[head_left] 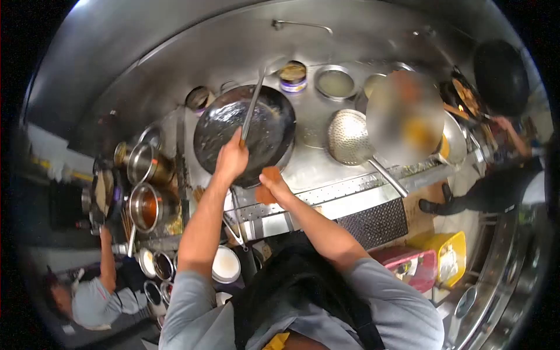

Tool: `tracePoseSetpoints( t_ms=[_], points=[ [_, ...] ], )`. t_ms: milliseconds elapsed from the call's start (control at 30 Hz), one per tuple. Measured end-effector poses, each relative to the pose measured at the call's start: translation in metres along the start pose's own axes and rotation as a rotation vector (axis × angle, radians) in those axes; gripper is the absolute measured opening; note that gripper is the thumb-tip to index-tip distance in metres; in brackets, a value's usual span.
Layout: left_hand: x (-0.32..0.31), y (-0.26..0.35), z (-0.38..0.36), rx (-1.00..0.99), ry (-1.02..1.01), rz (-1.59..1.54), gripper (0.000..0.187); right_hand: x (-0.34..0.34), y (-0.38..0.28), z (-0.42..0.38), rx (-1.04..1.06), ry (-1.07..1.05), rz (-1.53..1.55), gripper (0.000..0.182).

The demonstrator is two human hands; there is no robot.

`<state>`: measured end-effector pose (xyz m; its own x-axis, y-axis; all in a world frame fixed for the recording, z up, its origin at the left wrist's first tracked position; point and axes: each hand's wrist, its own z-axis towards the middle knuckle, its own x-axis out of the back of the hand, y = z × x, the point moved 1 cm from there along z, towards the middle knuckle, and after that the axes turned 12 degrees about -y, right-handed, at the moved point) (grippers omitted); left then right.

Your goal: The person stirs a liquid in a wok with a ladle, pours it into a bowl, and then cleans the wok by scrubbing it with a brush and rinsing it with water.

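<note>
My left hand is wrapped around the wooden grip of a long metal cooking utensil. Its shaft slants up over a large dark wok, past the far rim; the kind of head does not show clearly. The wok's inside looks wet and shiny. At the wok's near rim, my right hand is closed on an orange-brown cloth. Below my left wrist, a pair of metal tongs hangs at the counter's front edge.
A perforated strainer lies right of the wok, handle toward me. Behind are a purple-labelled tin and a round metal pan. Pots stand left. One person works at left, another at right. A yellow bin stands lower right.
</note>
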<state>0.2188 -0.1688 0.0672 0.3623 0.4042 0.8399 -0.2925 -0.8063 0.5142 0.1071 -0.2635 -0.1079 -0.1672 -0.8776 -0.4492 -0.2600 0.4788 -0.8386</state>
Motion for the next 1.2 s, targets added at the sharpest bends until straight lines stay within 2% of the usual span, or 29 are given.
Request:
tracePoseSetpoints(
  t_ms=[33, 67, 100, 133, 200, 267, 333, 367, 433, 467, 500, 533, 567, 633, 667, 733, 767, 800, 833, 900, 967, 1033, 1100, 1167, 1200],
  points=[
    [-0.006, 0.001, 0.040, -0.075, -0.009, 0.093, 0.057, 0.018, 0.000, -0.011, 0.067, 0.002, -0.353, 0.062],
    [-0.013, 0.005, 0.077, -0.119, -0.034, 0.153, 0.057, 0.038, -0.007, -0.037, 0.020, 0.014, -0.548, 0.078],
    [-0.014, 0.018, 0.112, -0.033, -0.147, 0.278, 0.056, 0.054, -0.022, -0.067, -0.018, 0.054, -0.638, 0.079],
    [-0.017, 0.031, 0.139, -0.014, -0.172, 0.396, 0.053, 0.069, -0.029, -0.094, -0.063, 0.089, -0.726, 0.080],
    [-0.030, 0.042, 0.186, -0.056, -0.232, 0.539, 0.042, 0.107, 0.001, -0.121, -0.009, 0.204, -0.689, 0.078],
    [-0.046, 0.050, 0.223, -0.069, -0.254, 0.619, 0.039, 0.142, 0.046, -0.126, 0.068, 0.183, -0.766, 0.074],
    [-0.058, 0.066, 0.240, 0.314, -0.636, -0.334, 0.036, 0.150, 0.058, -0.124, 0.142, 0.153, -0.841, 0.070],
    [-0.061, 0.075, 0.241, 0.311, -0.644, -0.314, 0.036, 0.146, 0.060, -0.120, 0.098, 0.177, -0.943, 0.066],
    [-0.059, 0.091, 0.212, 0.243, -0.524, 0.221, 0.042, 0.148, 0.061, -0.129, 0.036, 0.202, -1.032, 0.063],
    [-0.063, 0.088, 0.210, 0.241, -0.522, 0.233, 0.042, 0.151, 0.055, -0.127, 0.006, 0.088, -1.078, 0.063],
    [-0.065, 0.080, 0.210, 0.154, -0.391, 0.494, 0.046, 0.154, 0.051, -0.123, -0.022, -0.028, -1.123, 0.064],
    [-0.065, 0.075, 0.212, 0.067, -0.256, 0.746, 0.052, 0.155, 0.048, -0.125, 0.024, -0.074, -1.258, 0.069],
    [-0.065, 0.071, 0.219, 0.072, -0.254, 0.750, 0.052, 0.161, 0.044, -0.128, 0.028, -0.078, -1.256, 0.069],
    [-0.063, 0.070, 0.221, 0.120, -0.278, 0.418, 0.061, 0.169, 0.016, -0.147, 0.106, 0.119, -1.114, 0.073],
    [-0.072, 0.073, 0.208, 0.032, -0.178, 0.475, 0.058, 0.184, 0.031, -0.155, 0.109, 0.156, -1.084, 0.042],
    [-0.081, 0.118, 0.160, 0.070, -0.149, 0.408, 0.057, 0.213, 0.039, -0.190, -0.103, 0.166, -0.736, 0.036],
    [-0.089, 0.132, 0.142, 0.097, -0.111, 0.334, 0.056, 0.233, 0.046, -0.200, -0.263, 0.172, -0.751, 0.034],
    [-0.105, 0.129, 0.133, -0.023, -0.079, 0.171, 0.057, 0.250, 0.056, -0.208, -0.426, 0.179, -0.764, 0.032],
    [-0.122, 0.127, 0.129, -0.144, -0.043, 0.006, 0.058, 0.265, 0.079, -0.207, -0.432, 0.164, -0.758, 0.032],
    [-0.151, 0.157, 0.130, 0.073, -0.226, -0.318, 0.063, 0.302, 0.170, -0.179, -0.593, 0.188, -0.843, 0.031],
    [-0.207, 0.159, 0.156, -0.155, -0.115, -0.161, 0.056, 0.323, 0.274, -0.149, -0.258, 0.113, -1.263, 0.035],
    [-0.269, 0.153, 0.210, 0.021, -0.290, 0.024, 0.046, 0.318, 0.290, -0.118, -0.349, 0.109, -1.064, 0.036],
    [-0.287, 0.195, 0.229, 0.317, -0.418, -1.013, 0.015, 0.302, 0.294, -0.092, -0.450, 0.133, -0.850, 0.036],
    [-0.275, 0.201, 0.265, 0.473, -0.777, -1.768, 0.011, 0.286, 0.295, -0.072, -0.483, 0.161, -0.737, 0.037],
    [-0.261, 0.206, 0.252, 0.484, -0.762, -1.777, 0.011, 0.278, 0.294, -0.067, -0.491, 0.170, -0.676, 0.037]
  ],
)
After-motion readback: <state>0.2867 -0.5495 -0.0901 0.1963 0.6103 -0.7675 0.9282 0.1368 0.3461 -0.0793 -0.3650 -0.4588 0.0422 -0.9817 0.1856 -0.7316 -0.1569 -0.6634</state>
